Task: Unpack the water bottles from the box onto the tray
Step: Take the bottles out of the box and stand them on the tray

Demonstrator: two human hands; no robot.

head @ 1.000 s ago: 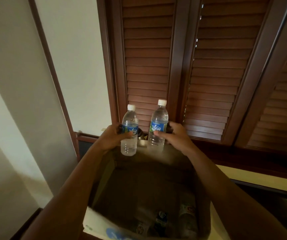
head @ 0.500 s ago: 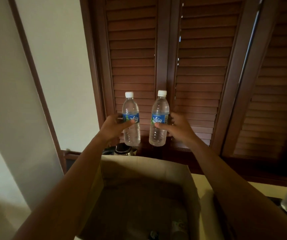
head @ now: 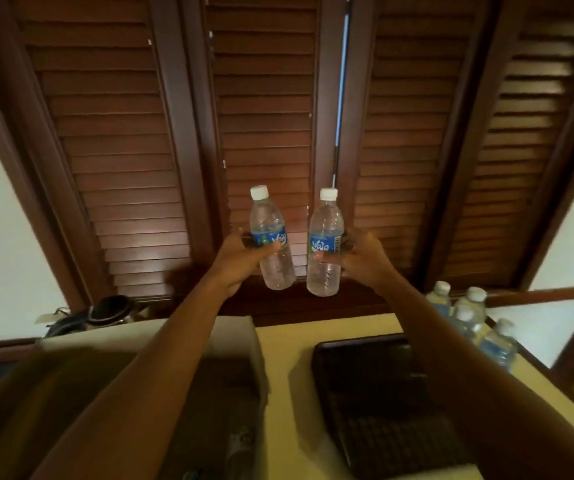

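The left hand (head: 240,261) is wrapped around one water bottle (head: 271,244) at its blue label, and the right hand (head: 361,261) grips a second bottle (head: 325,244) the same way; both bottles are held upright in the air, beyond the open cardboard box (head: 237,341) and the dark tray (head: 375,393) lying just right of it on the counter. They look full and capped, so probably moderately heavy, with thin plastic walls that give under a squeeze. The labelled waist seems the surest hold, being less slick than bare plastic. More bottles (head: 469,320) stand clustered past the tray's far right corner, and at least one appears to remain in the box.
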